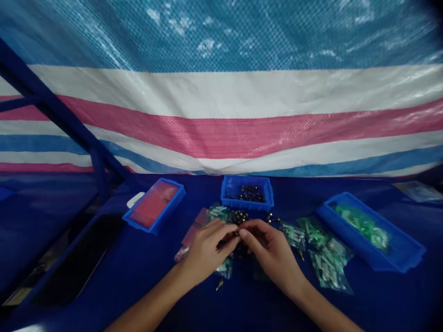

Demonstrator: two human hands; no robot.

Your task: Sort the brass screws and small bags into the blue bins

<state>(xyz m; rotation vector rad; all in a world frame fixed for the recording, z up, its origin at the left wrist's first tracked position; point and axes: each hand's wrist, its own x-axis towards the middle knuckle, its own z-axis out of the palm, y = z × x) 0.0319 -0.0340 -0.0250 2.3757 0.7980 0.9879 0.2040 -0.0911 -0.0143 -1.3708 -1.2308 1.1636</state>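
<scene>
Brass fittings (239, 216) lying loose on blue cloth (138, 295), at 12 o'clock from the hands. Striped tarpaulin (221, 120) beyond. Blue plastic bins: at 12 o'clock, one (247, 205) with more fittings; at 3 o'clock, one (363, 249) with green-tinted bagged parts; at 10 o'clock, one (169, 214) with pink film. Filled clear bags (327, 265) at 3 o'clock. Left hand (207, 251) and right hand (270, 253) curled, fingertips close over a small dark part (221, 244); grip unclear.
</scene>
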